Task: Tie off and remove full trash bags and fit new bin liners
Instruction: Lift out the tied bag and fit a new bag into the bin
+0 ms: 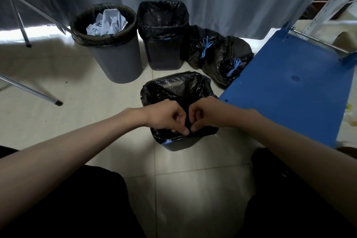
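Directly ahead I see pale tiled floor (108, 114) open to the left; a blue metal shelf (289, 83) crowds the right. The small grey bin (179, 144) stands between. Left hand (166, 116) and right hand (206, 114) pinch its black plastic liner (173, 87) at the near rim.

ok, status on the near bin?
Both hands pinching liner at near rim. Near bin lined, not tucked. Round bin still full. Nothing blocking.

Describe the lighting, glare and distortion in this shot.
Head view: dim overall with dark vignetted corners; a bright patch on the pale tiled floor; glare on the glossy black plastic liner pinched by the left hand and right hand; wide-angle bending of the blue metal shelf.
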`<state>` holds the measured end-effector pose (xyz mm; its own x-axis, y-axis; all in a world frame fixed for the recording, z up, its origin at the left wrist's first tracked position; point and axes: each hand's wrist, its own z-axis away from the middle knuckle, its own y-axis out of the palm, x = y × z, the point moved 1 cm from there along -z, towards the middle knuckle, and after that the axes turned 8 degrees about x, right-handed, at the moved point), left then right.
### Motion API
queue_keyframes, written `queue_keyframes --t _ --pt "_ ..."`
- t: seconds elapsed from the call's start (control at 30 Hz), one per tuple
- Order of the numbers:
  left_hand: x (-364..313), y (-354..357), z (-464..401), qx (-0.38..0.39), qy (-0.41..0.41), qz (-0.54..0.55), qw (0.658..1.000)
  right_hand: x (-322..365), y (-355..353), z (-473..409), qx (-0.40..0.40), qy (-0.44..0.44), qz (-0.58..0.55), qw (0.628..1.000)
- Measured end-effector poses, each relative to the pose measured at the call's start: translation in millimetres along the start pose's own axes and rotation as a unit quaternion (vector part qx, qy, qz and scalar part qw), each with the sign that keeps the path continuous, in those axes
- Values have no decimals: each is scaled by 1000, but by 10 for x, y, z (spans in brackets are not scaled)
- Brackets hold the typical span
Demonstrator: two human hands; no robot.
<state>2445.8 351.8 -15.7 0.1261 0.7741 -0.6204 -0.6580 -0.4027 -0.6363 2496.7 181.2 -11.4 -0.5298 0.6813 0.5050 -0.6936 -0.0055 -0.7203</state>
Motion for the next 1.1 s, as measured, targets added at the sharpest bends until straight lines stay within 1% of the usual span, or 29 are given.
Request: queue_keyframes --t 0.07,0.13,0.23,0.3,0.47,0.57,0.67,0.77,0.83,0.9,0.97,1.03,1.07,1.1 --pt "-7 19 50 31 7 11 999 17 15 65 -14 -25 -22 999" --pt "35 49 73 31 9 14 999 48 90 122 -8 -42 -20 999" --pt "92 53 94 24 5 20 1000 108 251 186 -3 -48 56 997" --pt "135 57 102 24 -3 2 1000 139 320 225 -21 -58 104 993" --pt "166 183 130 0 -29 -97 995 160 406 298 -79 -99 162 979" --pt "173 238 153 -14 -33 -161 986 129 542 308 -99 -132 228 960" --pt "144 283 165 -23 -34 -213 976 72 659 302 -88 -111 276 951" --pt "112 305 182 -30 -39 -280 959 67 646 303 -68 -91 283 952" --pt "143 328 188 -37 -33 -309 950 66 582 311 -55 -67 255 963" --pt "190 331 190 -32 -27 -311 950 29 485 341 -85 -34 181 979" --pt "211 278 199 -7 -25 -294 955 -59 382 369 -169 1 97 981" --pt "221 177 223 20 -20 -304 952 -194 302 372 -255 50 12 966" --pt "221 125 242 29 -22 -313 949 -272 277 362 -277 73 -29 958" --pt "227 80 264 38 -28 -314 948 -339 261 348 -282 91 -64 953"
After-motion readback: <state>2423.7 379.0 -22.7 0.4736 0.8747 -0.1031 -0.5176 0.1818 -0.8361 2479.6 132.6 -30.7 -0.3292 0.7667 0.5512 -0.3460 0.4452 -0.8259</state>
